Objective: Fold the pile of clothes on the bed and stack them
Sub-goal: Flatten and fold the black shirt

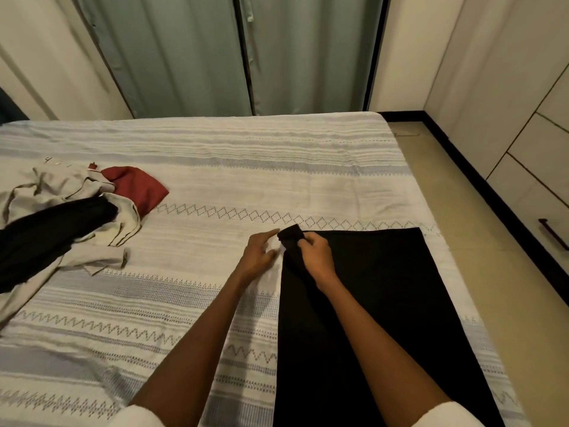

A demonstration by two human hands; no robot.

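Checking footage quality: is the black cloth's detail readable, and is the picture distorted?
Head view: the black cloth is a flat dark mass, folds hardly readable; wide-angle bending tilts the curtains and wardrobe; light is dim and warm, the hands slightly soft.

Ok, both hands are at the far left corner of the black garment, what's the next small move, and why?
Probably flatten that corner. The black garment lies spread on the bed, but its far left corner is bunched up where the right hand pinches it. The left hand rests open beside it, free to smooth it.

Matt black cloth garment (385, 303) on a woven, textured cotton-like bedspread (215, 180)
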